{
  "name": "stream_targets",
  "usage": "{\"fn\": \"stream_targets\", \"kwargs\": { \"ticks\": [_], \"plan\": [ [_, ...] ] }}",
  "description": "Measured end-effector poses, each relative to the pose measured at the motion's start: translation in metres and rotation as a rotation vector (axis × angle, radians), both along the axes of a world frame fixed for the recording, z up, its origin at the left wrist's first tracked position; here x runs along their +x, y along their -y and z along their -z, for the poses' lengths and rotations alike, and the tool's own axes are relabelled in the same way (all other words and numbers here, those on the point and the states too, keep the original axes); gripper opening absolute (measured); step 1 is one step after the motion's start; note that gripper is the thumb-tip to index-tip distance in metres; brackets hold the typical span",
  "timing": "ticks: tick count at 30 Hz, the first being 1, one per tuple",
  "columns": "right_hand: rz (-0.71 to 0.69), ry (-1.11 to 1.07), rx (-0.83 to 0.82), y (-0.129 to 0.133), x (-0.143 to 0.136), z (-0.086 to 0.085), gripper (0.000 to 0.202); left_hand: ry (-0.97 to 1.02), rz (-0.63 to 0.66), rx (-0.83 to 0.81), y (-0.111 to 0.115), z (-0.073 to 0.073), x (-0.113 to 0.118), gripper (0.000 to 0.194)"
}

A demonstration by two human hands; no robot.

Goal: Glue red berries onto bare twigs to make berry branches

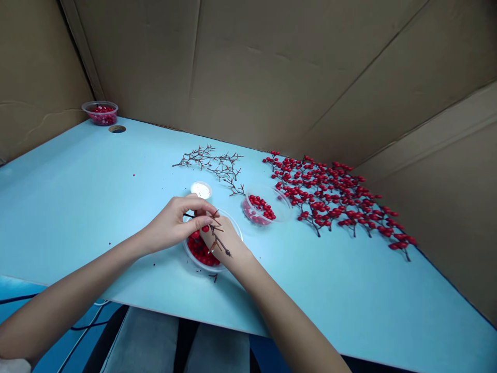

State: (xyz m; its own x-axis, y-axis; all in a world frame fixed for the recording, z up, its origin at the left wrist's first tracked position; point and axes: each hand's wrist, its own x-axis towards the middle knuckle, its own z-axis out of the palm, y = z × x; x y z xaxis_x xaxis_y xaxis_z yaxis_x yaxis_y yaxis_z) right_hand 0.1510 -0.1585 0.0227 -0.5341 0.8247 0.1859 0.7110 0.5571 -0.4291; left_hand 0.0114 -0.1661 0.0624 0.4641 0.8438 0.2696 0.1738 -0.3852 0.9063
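Observation:
A bare brown artificial twig with a red berry near its middle is pinched between the thumb and fingers of my left hand. My right hand lies just behind the twig, over a clear plastic bowl. Its fingers are hidden by my left hand and the bowl's contents, so I cannot see what they touch. Loose red berries fill the lower part of this bowl. Right behind my hands stands a small white cup with a few dark specks in it.
Stripped twigs lie at the back middle. A second clear tub with red berries stands right of my hands. Many berry-laden branches cover the right side. Another berry tub sits at the far left corner beside a table hole. Cardboard walls enclose the table.

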Motion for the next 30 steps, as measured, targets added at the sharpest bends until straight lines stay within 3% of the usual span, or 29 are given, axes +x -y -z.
{"fn": "stream_targets", "kwargs": {
  "ticks": [4,9,16,22,30],
  "plan": [
    [0.032,0.133,0.005,0.002,0.001,-0.005,0.022,0.021,-0.017,-0.028,0.0,0.0,0.0,0.014],
    [0.063,0.289,-0.088,0.009,0.007,-0.029,0.012,0.041,-0.028,-0.027,0.0,-0.001,-0.001,0.011],
    [0.198,-0.068,-0.068,0.008,0.039,-0.055,0.005,0.093,-0.031,-0.019,-0.001,0.0,-0.002,0.009],
    [0.137,-0.403,-0.219,0.01,0.046,-0.057,0.002,0.106,-0.049,-0.009,-0.002,0.002,-0.001,0.008],
    [0.081,-0.472,-0.213,0.015,0.037,-0.057,0.004,0.081,-0.038,0.043,-0.002,0.003,-0.001,0.008]
  ]
}}
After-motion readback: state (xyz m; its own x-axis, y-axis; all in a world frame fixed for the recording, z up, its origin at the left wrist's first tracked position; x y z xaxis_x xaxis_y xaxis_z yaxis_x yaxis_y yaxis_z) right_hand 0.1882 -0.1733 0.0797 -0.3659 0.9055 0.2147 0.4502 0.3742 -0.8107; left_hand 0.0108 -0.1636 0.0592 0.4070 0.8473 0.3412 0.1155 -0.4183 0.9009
